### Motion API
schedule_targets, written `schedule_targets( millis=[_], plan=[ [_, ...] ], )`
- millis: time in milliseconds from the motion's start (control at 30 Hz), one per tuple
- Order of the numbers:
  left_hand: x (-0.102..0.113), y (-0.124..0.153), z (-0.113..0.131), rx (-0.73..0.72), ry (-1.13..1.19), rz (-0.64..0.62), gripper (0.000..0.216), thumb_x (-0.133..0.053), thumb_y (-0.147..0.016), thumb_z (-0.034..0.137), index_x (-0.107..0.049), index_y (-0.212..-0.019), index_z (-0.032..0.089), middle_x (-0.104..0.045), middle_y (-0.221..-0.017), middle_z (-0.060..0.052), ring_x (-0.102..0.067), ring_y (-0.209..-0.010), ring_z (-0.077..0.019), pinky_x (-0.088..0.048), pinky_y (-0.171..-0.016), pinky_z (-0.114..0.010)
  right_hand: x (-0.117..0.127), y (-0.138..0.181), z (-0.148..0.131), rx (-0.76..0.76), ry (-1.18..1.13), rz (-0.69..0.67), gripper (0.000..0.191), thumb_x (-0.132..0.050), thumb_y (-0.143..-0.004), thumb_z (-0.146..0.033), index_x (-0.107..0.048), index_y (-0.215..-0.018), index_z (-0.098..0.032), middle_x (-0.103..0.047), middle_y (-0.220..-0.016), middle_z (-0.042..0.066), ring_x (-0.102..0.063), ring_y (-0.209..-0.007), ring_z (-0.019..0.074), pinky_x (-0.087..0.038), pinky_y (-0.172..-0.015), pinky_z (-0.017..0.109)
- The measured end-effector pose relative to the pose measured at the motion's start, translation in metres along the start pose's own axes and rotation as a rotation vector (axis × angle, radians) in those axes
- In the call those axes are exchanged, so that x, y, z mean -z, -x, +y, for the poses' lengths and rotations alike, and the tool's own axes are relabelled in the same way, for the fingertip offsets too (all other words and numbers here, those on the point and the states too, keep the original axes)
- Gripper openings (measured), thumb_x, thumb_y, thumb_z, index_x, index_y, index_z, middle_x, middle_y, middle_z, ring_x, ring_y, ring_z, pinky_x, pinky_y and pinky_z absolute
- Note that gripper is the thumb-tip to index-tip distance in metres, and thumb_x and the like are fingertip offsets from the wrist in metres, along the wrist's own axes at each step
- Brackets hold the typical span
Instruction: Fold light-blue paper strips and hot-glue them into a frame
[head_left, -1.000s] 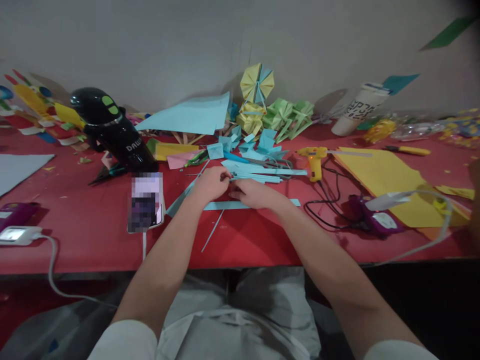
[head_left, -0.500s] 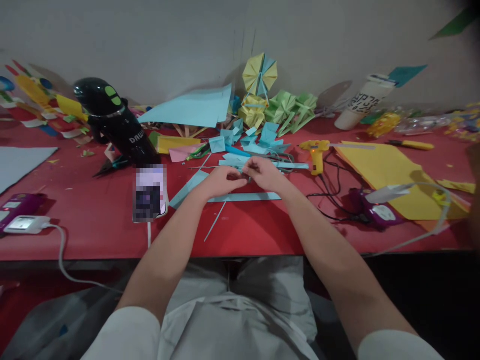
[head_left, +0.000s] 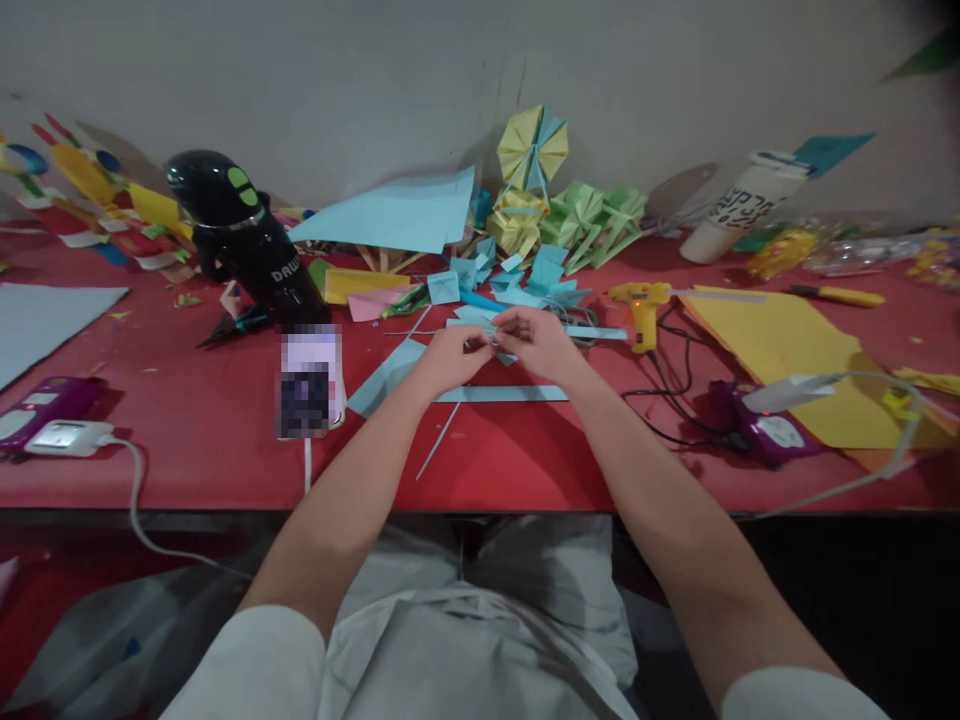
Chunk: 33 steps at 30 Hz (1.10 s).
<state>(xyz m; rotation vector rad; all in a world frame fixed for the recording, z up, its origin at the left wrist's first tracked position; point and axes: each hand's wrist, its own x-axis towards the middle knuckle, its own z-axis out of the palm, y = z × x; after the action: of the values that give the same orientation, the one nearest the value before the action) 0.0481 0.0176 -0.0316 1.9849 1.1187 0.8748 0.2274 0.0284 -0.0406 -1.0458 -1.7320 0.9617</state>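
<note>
My left hand (head_left: 455, 357) is closed in a pinch, its fingertips meeting those of my right hand (head_left: 536, 342), which is pinched as well. Between and just below the fingertips shows a small piece of blue paper (head_left: 508, 358), mostly hidden by the fingers. Under my wrists a long blue paper strip (head_left: 502, 394) lies across the red table. A blue paper sheet (head_left: 386, 378) lies beside my left forearm, with a thin pale stick (head_left: 438, 440) nearer the table edge. Behind my hands are several cut and folded blue paper pieces (head_left: 544, 270).
To the right, a yellow glue gun (head_left: 641, 308) trails a black cable near a purple power strip (head_left: 772, 425) and yellow paper (head_left: 817, 350). To the left stand a black bottle (head_left: 247, 240) and a phone (head_left: 309, 385). Folded paper wheels (head_left: 532, 150) sit against the wall.
The view has shifted slightly, so the scene sits a little farther right. My fingers have turned a little around the small paper, and more blue shows beneath them.
</note>
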Motion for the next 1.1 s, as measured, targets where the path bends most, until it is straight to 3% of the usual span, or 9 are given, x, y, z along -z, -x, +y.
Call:
schedule_targets(
  millis=[367,633,867,1100],
  plan=[
    [0.001,-0.002,0.005,0.067,-0.045,0.107,0.025,-0.046,-0.086,0.025,-0.048,-0.062,0.019,-0.052,-0.063,0.001,-0.047,-0.066,-0.0143,-0.034,-0.064,-0.03,-0.002,0.002,-0.005,-0.01,0.077,-0.045,0.021,-0.059,-0.09,-0.041,-0.058,-0.097,-0.021,-0.053,-0.06,-0.004,-0.05,-0.051,0.0125,-0.042,-0.052,0.028],
    [0.001,-0.002,0.005,0.062,-0.036,0.115,0.024,-0.05,-0.084,0.023,-0.056,-0.061,0.018,-0.06,-0.064,0.0,-0.052,-0.066,-0.0143,-0.037,-0.066,-0.029,-0.001,0.002,-0.006,0.067,0.094,0.022,0.024,-0.063,-0.085,-0.04,-0.061,-0.098,-0.02,-0.066,-0.078,0.003,-0.061,-0.068,0.017,-0.05,-0.066,0.034],
    [0.004,-0.003,0.007,0.061,0.096,0.21,0.01,-0.063,-0.077,0.023,-0.066,-0.07,0.017,-0.068,-0.074,-0.002,-0.058,-0.071,-0.0133,-0.045,-0.07,-0.027,0.001,0.001,-0.005,0.076,0.126,0.048,0.018,-0.064,-0.083,-0.034,-0.064,-0.095,-0.02,-0.066,-0.08,0.005,-0.062,-0.071,0.0182,-0.051,-0.068,0.035],
    [0.006,-0.005,0.016,0.287,0.333,0.253,0.025,-0.051,-0.081,0.016,-0.056,-0.056,0.016,-0.053,-0.052,0.003,-0.05,-0.048,-0.0087,-0.041,-0.051,-0.022,0.003,0.0,-0.003,-0.024,0.113,0.044,0.013,-0.059,-0.088,-0.032,-0.062,-0.095,-0.021,-0.06,-0.07,0.001,-0.055,-0.059,0.015,-0.047,-0.057,0.031]
  ],
)
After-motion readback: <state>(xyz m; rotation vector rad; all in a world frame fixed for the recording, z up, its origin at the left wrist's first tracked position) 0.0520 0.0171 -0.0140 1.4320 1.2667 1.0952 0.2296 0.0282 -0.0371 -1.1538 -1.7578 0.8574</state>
